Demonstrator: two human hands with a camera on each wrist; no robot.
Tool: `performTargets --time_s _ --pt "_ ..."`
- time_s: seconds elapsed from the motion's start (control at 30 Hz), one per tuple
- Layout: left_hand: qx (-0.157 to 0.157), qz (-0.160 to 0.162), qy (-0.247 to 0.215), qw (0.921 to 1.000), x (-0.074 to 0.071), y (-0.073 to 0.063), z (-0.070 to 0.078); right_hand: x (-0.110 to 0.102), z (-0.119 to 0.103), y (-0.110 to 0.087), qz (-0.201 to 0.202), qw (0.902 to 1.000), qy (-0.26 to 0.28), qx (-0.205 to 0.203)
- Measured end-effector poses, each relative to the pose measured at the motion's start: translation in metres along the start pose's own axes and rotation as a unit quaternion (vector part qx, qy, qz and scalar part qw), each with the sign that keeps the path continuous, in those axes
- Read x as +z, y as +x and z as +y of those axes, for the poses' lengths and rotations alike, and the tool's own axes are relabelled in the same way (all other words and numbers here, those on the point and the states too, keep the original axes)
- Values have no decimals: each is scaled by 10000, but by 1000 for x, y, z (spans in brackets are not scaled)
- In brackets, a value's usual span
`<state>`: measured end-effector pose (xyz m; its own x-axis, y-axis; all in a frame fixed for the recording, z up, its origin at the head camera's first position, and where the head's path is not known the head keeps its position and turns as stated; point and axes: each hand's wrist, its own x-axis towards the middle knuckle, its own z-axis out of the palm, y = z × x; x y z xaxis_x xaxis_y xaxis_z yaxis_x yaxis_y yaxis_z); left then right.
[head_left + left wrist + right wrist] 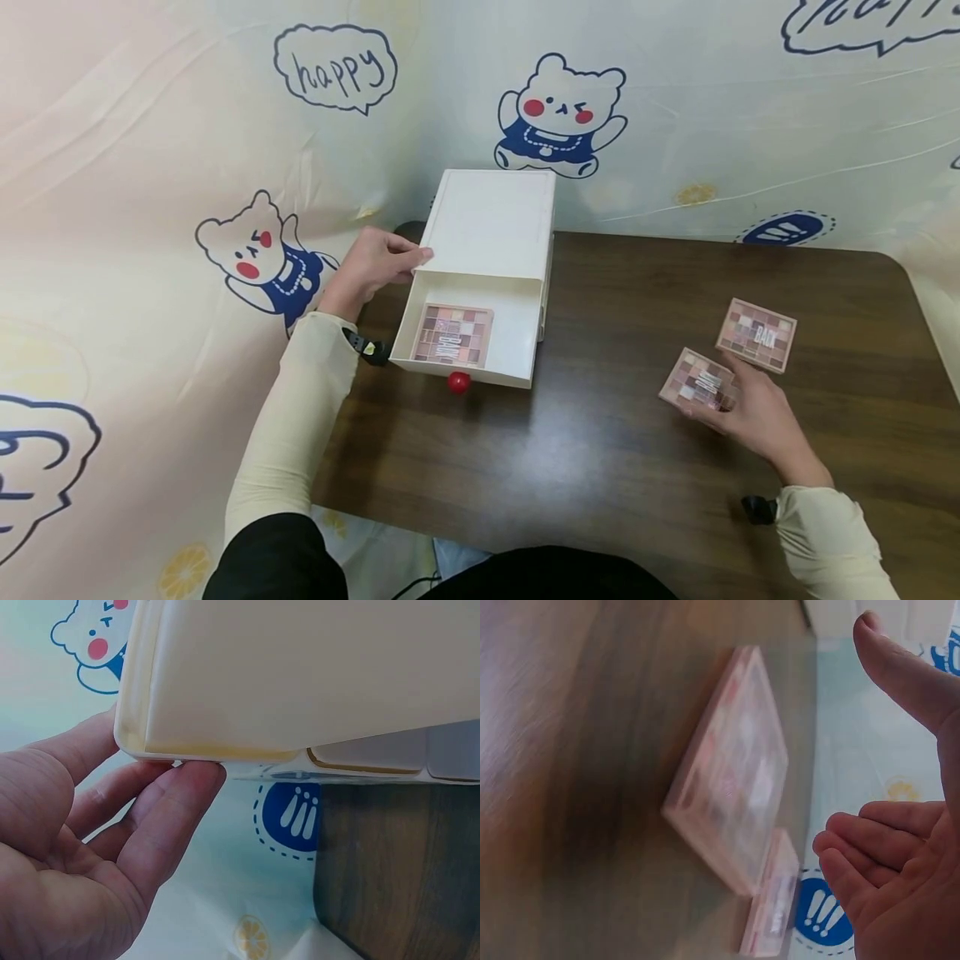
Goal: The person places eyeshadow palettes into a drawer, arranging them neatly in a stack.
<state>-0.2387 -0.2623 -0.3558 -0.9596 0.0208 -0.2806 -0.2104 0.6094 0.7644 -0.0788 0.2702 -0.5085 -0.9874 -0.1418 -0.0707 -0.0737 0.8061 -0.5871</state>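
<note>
A white drawer box stands at the back of the table with its drawer pulled out. My left hand grips the box's front left corner; in the left wrist view its thumb and fingertips meet the box's edges. Inside the drawer lies an eyeshadow palette, on the left. Over at the right, my right hand is spread around a second palette. The right wrist view shows thumb and fingers apart, with that palette beyond them. A third palette lies just behind it.
A red round knob sits on the drawer front. The brown wooden table stretches between the box and the loose palettes. Behind it hangs a pale cloth printed with bears and lettering.
</note>
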Motion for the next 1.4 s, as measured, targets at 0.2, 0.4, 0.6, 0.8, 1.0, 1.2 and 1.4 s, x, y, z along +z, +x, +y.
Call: performTargets --time_s 0.2,0.4,0.6,0.8,1.0,1.2,1.4 --pt "-62 13 -10 10000 -1 -1 0 5 16 -2 -33 9998 -139 -99" --pt "-49 26 -67 10000 0 -1 1 10 32 -3 0 9994 -209 -279" --pt "-35 18 -19 10000 0 0 2 15 45 -4 196 9979 -387 -474" --pt "-51 66 51 10000 0 -1 2 15 49 -5 147 9981 -491 -340" --pt "-21 47 57 10000 0 -1 3 15 45 -7 227 9988 -422 -112" --pt "-38 22 41 10000 1 0 4 13 39 -11 566 9982 -152 98" --pt "-84 0 31 10000 1 1 3 5 28 -10 750 9969 62 225"
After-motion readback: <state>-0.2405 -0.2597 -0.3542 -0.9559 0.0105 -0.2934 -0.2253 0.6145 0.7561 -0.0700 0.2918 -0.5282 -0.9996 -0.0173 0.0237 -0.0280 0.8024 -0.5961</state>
